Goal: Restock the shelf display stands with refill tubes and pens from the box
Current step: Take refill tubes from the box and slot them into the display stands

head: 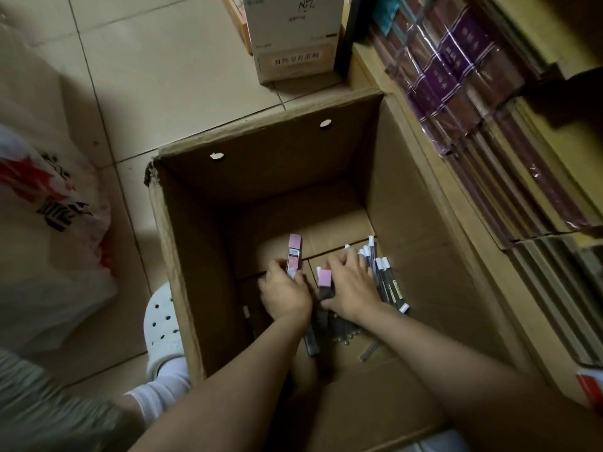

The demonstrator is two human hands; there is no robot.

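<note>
Both my arms reach down into a deep open cardboard box [182, 243] on the floor. My left hand [285, 295] grips a pink-capped refill tube [293, 254] that sticks up out of the fist. My right hand [350, 288] holds a second pink-capped tube [325, 282] against its thumb, with its fingers spread over a loose pile of white-capped pens [383, 275] on the box bottom. More dark tubes lie under my wrists, partly hidden.
Wrapped stacks of notebooks [463, 76] fill low shelves on the right. A white carton [293, 37] stands on the tiled floor beyond the box. A plastic bag [49, 223] lies on the left, next to my white shoe [163, 324].
</note>
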